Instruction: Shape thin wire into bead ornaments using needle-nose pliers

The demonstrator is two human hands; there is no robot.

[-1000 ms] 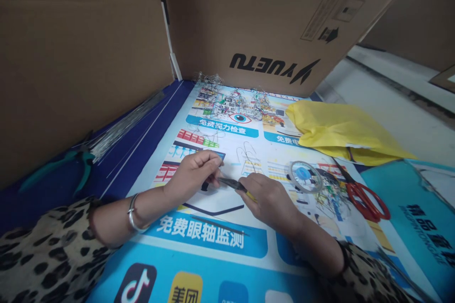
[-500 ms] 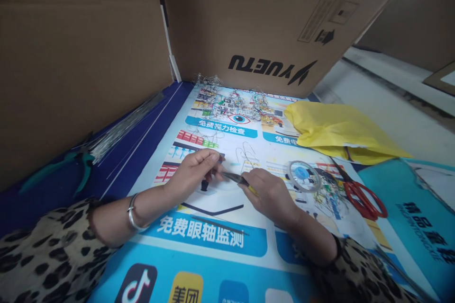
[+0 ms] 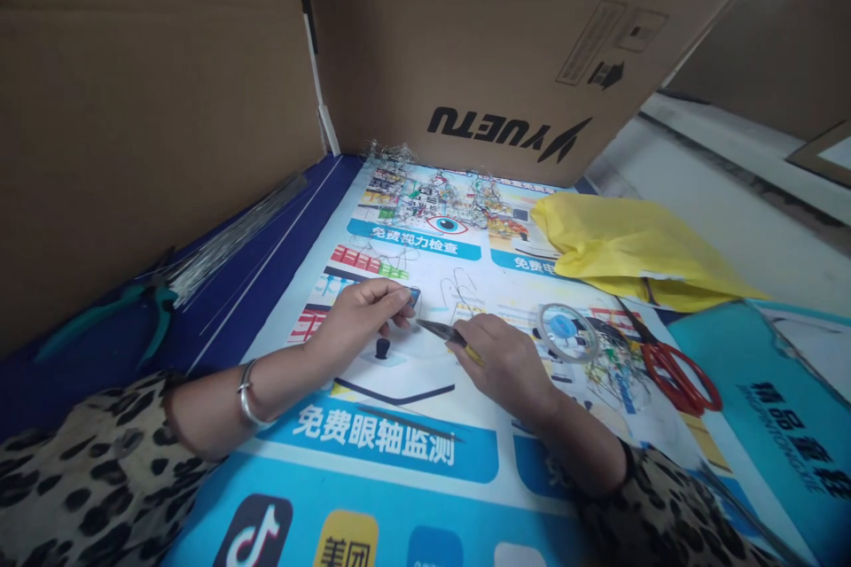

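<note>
My right hand (image 3: 509, 363) is wrapped around pliers (image 3: 444, 333) with dark pointed jaws and a yellow handle. The jaws point left, their tip just short of my left fingertips. My left hand (image 3: 369, 312) is closed, thumb and fingers pinching what looks like a thin wire, only faintly visible. Bent loops of thin wire (image 3: 458, 291) lie just beyond the pliers on the printed sheet (image 3: 416, 385). To the right of my right hand are a clear tape roll (image 3: 567, 332) and a tangle of wire pieces (image 3: 615, 372).
Red-handled scissors (image 3: 678, 376) and a yellow bag (image 3: 631, 244) lie to the right. Teal-handled pliers (image 3: 156, 323) and a bundle of straight wires (image 3: 226, 235) are at left. Wire pieces (image 3: 439, 195) pile at the back, before tall cardboard walls (image 3: 452, 35).
The plier tip has drawn slightly away from my left fingertips, leaving a small gap. Both hands otherwise stay in nearly the same place.
</note>
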